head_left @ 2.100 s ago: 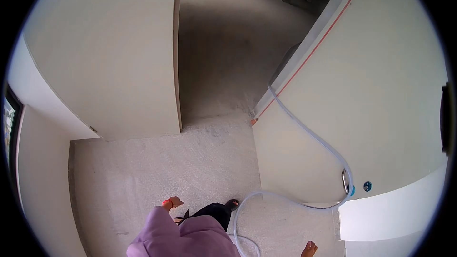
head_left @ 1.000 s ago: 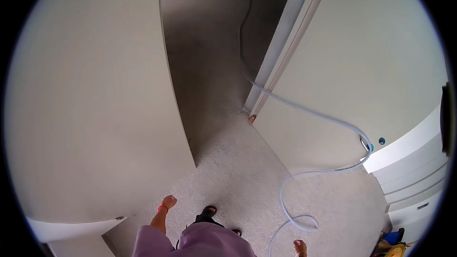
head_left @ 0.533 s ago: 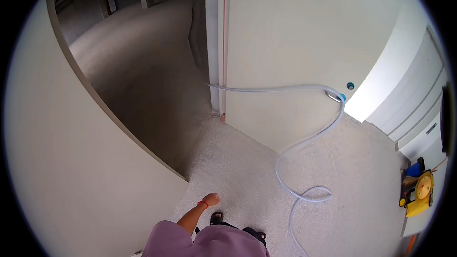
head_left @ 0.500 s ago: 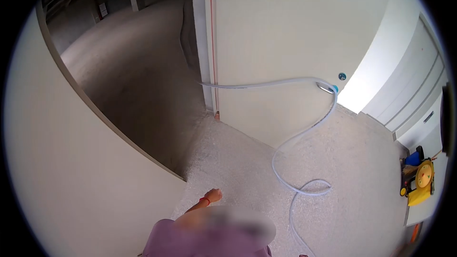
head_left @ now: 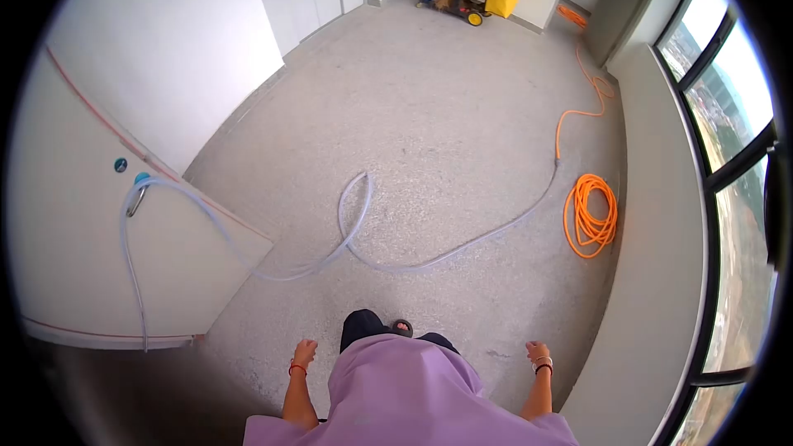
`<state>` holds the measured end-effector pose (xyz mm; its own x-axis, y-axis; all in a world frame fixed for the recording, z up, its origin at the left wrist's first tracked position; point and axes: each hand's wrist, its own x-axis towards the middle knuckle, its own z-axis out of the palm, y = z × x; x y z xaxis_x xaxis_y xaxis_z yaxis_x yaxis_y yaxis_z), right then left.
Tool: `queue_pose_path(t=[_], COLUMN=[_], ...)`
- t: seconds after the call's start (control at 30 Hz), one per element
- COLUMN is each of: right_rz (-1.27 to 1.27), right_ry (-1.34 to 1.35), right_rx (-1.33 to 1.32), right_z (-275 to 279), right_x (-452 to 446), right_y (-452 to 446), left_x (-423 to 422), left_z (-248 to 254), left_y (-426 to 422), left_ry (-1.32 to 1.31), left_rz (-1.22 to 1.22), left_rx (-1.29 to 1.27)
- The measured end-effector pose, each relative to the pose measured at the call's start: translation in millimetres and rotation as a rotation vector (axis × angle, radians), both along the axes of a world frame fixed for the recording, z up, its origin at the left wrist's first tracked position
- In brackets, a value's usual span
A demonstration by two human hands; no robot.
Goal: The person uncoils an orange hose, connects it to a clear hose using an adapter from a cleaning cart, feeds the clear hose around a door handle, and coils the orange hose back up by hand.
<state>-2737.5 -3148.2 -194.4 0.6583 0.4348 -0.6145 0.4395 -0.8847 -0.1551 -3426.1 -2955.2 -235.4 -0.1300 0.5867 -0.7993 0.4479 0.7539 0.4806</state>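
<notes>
My left hand [head_left: 305, 353] hangs at my left side with a red band at its wrist. Its fingers are curled in with nothing held. On the other side, my right hand [head_left: 538, 352], banded at the wrist too, is also loosely closed and bare. Neither hand touches anything. Ahead of them, a clear plastic hose [head_left: 429, 264] crosses the floor and makes a loop. One end part hangs over the lever handle [head_left: 137, 200] of an open door [head_left: 99, 256] at left. The other end meets a thin orange hose [head_left: 570, 113].
A coiled orange hose [head_left: 591, 216] lies by the right wall, below large windows [head_left: 735, 223]. A cleaning cart [head_left: 454, 2] with blue and yellow bags stands at the far wall. More orange hose [head_left: 572, 16] lies near a grey door [head_left: 625, 8].
My view has swung right, away from the dark doorway and toward the cart and windows. My right hand and the coiled orange hose have come into sight. The clear hose still hangs over the handle.
</notes>
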Motion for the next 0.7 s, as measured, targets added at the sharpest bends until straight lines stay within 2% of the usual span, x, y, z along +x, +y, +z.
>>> queue_pose_path(t=[0.13,0.2,0.3,0.37,0.43,0.5,0.53,0.57,0.6,0.63,0.7], right_rz=[-0.203,-0.485,-0.506,-0.499,-0.34,-0.316,-0.352,-0.274,-0.191,-0.223,-0.598], right_ry=[0.121,0.373,0.467,0.42,0.323,0.196,0.185,0.113,0.032,0.022,0.211], right_rx=[-0.073,0.04,0.133,0.157,0.259,0.321,0.291,0.299,0.332,0.343,0.495], right_z=[-0.5,-7.1,-16.1,-10.1,-7.8,2.5,15.9,27.3,34.5,45.8,65.3], right_x=[-7.8,-11.9,5.4,29.1,58.1,89.6,104.6,111.3,127.9,151.8,158.2], right_y=[-8.7,8.9,83.5,151.4,215.3,276.7,300.2,320.9,343.5,356.9,376.1], left_x=[43.4,61.6,103.9,134.3,174.3,224.7,243.2,256.7,301.9,360.9,451.6], left_z=[9.8,11.3,8.6,-4.6,-11.4,-29.5,-49.9,-58.3,-39.3,-26.9,0.4], left_y=[85.2,133.2,211.0,271.7,336.3,430.2,472.3,492.4,532.2,569.5,641.4], left_ry=[0.076,0.067,0.089,0.105,0.133,0.149,0.192,0.232,0.205,0.154,0.075], left_rz=[-0.119,-0.191,-0.26,-0.317,-0.365,-0.42,-0.592,-0.759,-0.758,-0.786,-0.858], left_rx=[0.011,0.002,0.036,0.007,-0.021,-0.054,0.016,0.086,0.133,0.273,0.452])
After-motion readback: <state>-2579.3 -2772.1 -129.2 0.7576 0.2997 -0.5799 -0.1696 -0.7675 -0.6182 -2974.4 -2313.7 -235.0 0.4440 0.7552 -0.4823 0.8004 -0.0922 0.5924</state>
